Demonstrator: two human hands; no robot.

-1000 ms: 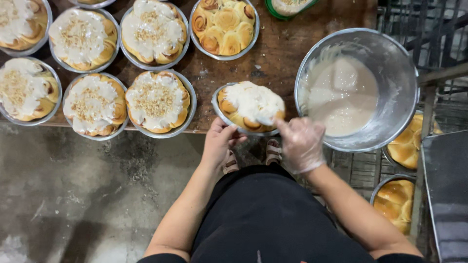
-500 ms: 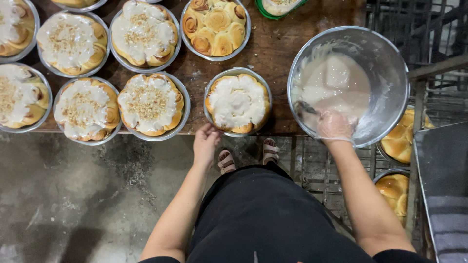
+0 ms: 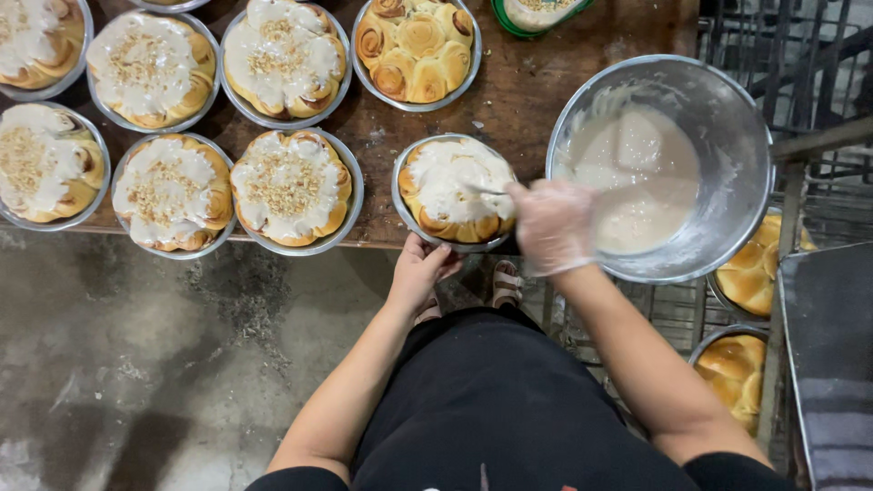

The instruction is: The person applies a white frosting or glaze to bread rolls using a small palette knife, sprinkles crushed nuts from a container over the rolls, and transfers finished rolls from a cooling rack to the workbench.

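Two hands worked one tin: the gloved right hand (image 3: 553, 225) pinched a spoon (image 3: 484, 190) over the iced buns (image 3: 455, 189), while the left hand (image 3: 420, 269) gripped the foil tin's rim (image 3: 400, 207) at the table (image 3: 536, 95) edge. Spreading evenly outward seemed wise, with the icing bowl (image 3: 662, 164) just beside.

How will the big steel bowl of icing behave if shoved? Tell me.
The steel bowl likely slides heavily: it holds a deep pool of icing. It overhangs the table edge, so it may tip. Smeared walls suggest a slippery hold.
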